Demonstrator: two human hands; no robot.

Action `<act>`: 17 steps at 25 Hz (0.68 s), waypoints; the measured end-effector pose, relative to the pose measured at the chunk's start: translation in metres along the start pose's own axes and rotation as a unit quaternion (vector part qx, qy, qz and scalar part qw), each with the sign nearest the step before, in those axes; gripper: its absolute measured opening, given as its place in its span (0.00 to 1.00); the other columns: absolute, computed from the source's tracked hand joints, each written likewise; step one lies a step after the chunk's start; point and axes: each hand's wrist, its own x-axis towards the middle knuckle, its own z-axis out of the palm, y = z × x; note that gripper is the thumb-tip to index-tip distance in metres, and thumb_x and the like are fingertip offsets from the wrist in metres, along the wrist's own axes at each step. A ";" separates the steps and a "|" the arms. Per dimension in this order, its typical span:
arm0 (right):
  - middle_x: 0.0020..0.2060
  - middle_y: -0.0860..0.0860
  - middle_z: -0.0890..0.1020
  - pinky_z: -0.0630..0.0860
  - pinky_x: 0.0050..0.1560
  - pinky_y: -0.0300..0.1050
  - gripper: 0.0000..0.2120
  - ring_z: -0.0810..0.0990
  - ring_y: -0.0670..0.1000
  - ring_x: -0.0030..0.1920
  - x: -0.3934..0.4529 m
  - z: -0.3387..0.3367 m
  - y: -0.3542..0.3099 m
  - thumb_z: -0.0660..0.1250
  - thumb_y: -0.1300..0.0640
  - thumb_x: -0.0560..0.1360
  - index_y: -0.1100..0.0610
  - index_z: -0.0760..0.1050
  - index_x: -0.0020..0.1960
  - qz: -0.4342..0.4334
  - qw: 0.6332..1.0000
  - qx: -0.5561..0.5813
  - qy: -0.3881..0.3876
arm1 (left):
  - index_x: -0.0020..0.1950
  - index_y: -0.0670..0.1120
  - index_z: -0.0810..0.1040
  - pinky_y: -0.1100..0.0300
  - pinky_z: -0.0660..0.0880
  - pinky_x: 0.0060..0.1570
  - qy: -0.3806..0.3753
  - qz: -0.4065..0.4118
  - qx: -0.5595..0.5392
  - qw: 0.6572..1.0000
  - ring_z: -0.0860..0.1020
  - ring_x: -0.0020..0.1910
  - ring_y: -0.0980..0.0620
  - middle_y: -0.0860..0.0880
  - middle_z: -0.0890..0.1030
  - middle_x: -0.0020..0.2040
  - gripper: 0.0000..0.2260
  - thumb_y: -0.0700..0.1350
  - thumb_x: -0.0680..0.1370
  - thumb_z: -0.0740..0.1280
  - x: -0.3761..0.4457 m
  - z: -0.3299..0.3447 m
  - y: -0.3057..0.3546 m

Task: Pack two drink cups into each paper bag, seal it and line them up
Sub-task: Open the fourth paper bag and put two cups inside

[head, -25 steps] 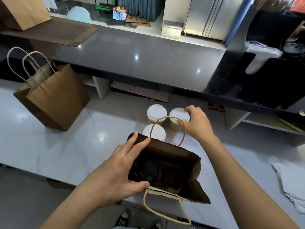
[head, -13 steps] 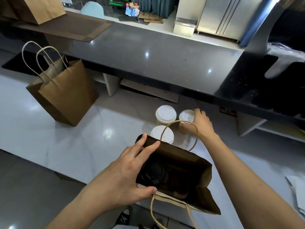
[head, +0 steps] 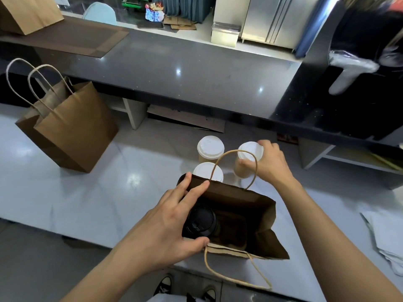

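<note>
An open brown paper bag (head: 265, 223) stands at the near edge of the white counter, with a black-lidded cup (head: 201, 221) inside on its left. My left hand (head: 168, 225) grips the bag's left rim and holds it open. Just behind the bag stand two white-lidded cups, one further back (head: 210, 148) and one closer (head: 207, 172). My right hand (head: 270, 163) is closed around a third white-lidded cup (head: 246, 159), which is tilted and lifted slightly off the counter to the right of the other two.
A second brown paper bag (head: 72, 125) with its top pinched together stands at the left of the white counter (head: 87, 192). A dark raised counter (head: 185, 77) runs across behind. White paper sheets (head: 388, 236) lie at the right edge.
My right hand has closed on the right cup and lifted it, tilting it. My left hand still holds the bag open.
</note>
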 end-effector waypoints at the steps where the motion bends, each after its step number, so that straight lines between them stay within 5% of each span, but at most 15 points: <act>1: 0.68 0.53 0.68 0.77 0.61 0.60 0.43 0.69 0.58 0.66 -0.006 -0.005 0.003 0.76 0.35 0.67 0.51 0.64 0.74 0.007 1.000 0.005 0.007 | 0.77 0.72 0.41 0.62 0.62 0.71 -0.001 0.002 -0.002 1.000 0.49 0.78 0.63 0.62 0.40 0.81 0.46 0.65 0.71 0.71 0.001 0.000 -0.001; 9: 0.65 0.49 0.67 0.78 0.61 0.58 0.40 0.70 0.55 0.65 -0.074 -0.066 0.015 0.78 0.38 0.66 0.46 0.65 0.72 0.030 0.992 0.075 0.101 | 0.77 0.71 0.40 0.54 0.64 0.73 0.000 0.005 0.001 1.000 0.53 0.78 0.57 0.59 0.42 0.82 0.46 0.67 0.70 0.70 0.006 0.002 -0.005; 14: 0.62 0.47 0.71 0.72 0.44 0.36 0.36 0.74 0.52 0.59 -0.138 -0.114 0.008 0.80 0.44 0.68 0.45 0.67 0.70 -0.013 0.980 0.136 0.142 | 0.77 0.71 0.41 0.52 0.66 0.73 -0.002 0.009 -0.003 1.000 0.54 0.78 0.56 0.57 0.43 0.82 0.47 0.67 0.70 0.70 0.006 0.001 -0.006; 17: 0.62 0.49 0.76 0.73 0.45 0.37 0.37 0.76 0.51 0.58 -0.172 -0.138 -0.004 0.77 0.42 0.64 0.45 0.70 0.70 -0.039 0.970 0.193 0.141 | 0.77 0.70 0.41 0.52 0.67 0.72 0.001 0.011 -0.001 1.000 0.55 0.77 0.55 0.56 0.44 0.82 0.47 0.66 0.70 0.71 0.008 0.002 -0.006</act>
